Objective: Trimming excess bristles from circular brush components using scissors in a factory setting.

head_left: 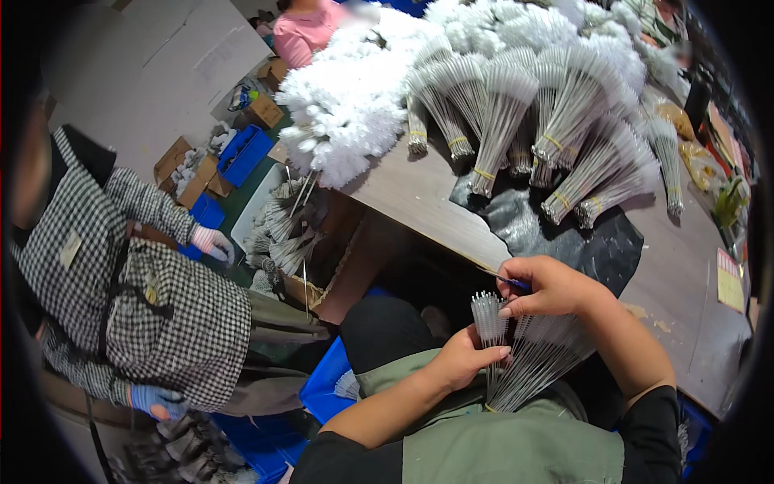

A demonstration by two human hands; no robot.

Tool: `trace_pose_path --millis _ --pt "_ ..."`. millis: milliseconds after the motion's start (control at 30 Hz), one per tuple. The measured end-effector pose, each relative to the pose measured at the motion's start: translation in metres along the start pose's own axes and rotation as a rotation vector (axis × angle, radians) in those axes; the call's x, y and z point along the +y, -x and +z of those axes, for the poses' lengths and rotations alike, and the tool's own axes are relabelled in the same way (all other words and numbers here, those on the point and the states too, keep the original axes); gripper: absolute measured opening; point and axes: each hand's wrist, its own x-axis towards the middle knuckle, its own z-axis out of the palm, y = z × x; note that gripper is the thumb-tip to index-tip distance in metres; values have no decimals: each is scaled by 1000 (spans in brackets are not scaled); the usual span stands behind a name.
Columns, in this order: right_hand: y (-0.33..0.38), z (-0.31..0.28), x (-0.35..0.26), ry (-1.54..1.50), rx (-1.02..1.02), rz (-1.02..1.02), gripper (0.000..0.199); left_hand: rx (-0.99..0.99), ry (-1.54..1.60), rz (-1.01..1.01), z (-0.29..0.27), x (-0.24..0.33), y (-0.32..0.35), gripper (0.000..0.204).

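Observation:
My left hand (461, 360) grips a fan-shaped bundle of thin wire stems (528, 355) over my lap, thumb pressed against the stems. My right hand (548, 286) hovers at the top of the bundle, pinching a small blue-handled tool (513, 282) between thumb and fingers. The stem tips (486, 310) stand upright just below that tool.
A wooden table (419, 194) carries several tied bundles of white-tipped wire brushes (556, 121), a fluffy white pile (355, 89) and a dark plastic sheet (556, 234). A person in a checked top (137, 306) sits at my left wearing gloves. Blue crates (326, 387) and cardboard boxes (193, 173) are on the floor.

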Motion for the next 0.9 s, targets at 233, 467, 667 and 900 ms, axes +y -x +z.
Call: trace_pose_path --millis 233,467,667,900 --pt "-9 -13 -7 103 39 -2 30 3 11 -93 -3 20 -7 38" --pt "-26 -24 -9 133 27 100 30 -53 -156 -108 -10 41 -17 44" --pt "-20 -20 12 233 35 54 29 -89 -357 20 -13 24 -29 53" --pt "-19 -20 13 268 41 70 30 -50 -489 97 -12 22 -31 45"
